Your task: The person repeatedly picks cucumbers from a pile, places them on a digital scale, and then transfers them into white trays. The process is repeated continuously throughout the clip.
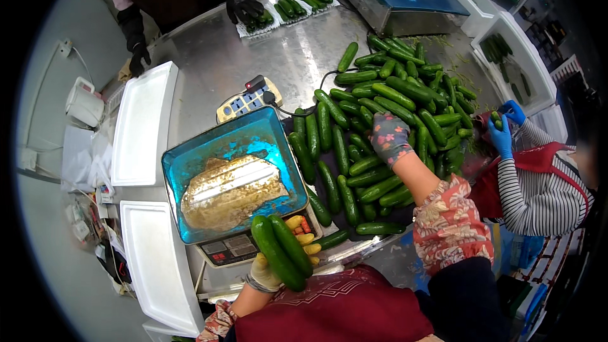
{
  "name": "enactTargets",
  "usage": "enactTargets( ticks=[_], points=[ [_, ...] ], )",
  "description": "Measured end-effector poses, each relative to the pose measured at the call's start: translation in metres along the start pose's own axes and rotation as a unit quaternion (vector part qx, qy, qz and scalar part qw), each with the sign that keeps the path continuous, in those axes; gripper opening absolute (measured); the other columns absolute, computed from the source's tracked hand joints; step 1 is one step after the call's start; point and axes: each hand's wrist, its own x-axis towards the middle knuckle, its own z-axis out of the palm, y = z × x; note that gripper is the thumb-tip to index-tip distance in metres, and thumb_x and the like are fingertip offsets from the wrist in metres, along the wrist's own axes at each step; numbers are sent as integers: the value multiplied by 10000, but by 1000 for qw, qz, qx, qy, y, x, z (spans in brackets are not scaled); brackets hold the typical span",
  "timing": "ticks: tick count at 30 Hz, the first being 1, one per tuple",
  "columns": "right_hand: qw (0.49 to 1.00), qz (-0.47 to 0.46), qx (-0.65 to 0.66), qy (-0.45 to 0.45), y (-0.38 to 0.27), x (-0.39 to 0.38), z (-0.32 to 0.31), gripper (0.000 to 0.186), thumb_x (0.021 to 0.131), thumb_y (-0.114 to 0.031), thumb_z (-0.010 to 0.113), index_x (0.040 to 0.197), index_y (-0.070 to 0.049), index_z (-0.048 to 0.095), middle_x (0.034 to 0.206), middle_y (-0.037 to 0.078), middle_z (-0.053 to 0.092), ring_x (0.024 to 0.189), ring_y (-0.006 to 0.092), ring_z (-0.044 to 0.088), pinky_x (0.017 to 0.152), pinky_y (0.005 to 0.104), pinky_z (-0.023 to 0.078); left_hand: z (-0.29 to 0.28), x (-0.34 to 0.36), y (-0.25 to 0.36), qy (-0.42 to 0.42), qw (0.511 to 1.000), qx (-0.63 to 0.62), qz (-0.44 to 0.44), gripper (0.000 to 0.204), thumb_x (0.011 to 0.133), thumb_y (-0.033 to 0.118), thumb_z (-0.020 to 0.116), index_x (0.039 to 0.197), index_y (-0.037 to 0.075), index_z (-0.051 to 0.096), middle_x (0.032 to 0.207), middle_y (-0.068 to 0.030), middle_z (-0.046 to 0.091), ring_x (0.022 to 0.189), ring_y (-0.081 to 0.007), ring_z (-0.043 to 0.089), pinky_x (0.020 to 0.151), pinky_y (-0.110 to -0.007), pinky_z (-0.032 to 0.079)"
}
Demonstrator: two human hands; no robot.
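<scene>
My left hand (pixel 265 272), in a pale glove with yellow fingers, is closed around two dark green cucumbers (pixel 283 252) held side by side. They are above the near edge of a weighing scale (pixel 228 250). The scale's blue metal pan (pixel 174 177) is worn and holds no cucumbers. My right hand (pixel 391 139), in a grey glove with a flower pattern, rests on a large heap of cucumbers (pixel 415 92). Its fingers bend down against the cucumbers, and their tips are hidden, so I cannot tell whether they grip one.
A power strip (pixel 247 101) with plugs and a cord lies behind the scale. White trays (pixel 142 126) line the left. Across the metal table, a co-worker's black-gloved hand (pixel 244 7) touches packed cucumbers. At right, another person's blue-gloved hands (pixel 503 136) hold a cucumber near a white bin (pixel 532 63).
</scene>
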Motion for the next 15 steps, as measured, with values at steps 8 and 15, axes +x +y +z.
enactTargets(
  ticks=[8,15],
  points=[
    [925,-1,378,26,36,7,-21,518,755,-309,648,1116,51,553,1109,194,589,935,367,596,851,367,461,1,-5,7,-6,1000,-1,27,1037,689,412,755,1427,63,116,1334,-241,399,1224,-432,391,989,-565,342],
    [373,-195,891,-173,75,1,23,568,766,-352,696,1161,5,496,1104,137,582,970,251,580,860,376,479,1,-2,8,16,999,20,32,1077,662,448,766,1428,58,118,1330,-236,409,1203,-422,420,971,-554,366]
  ],
)
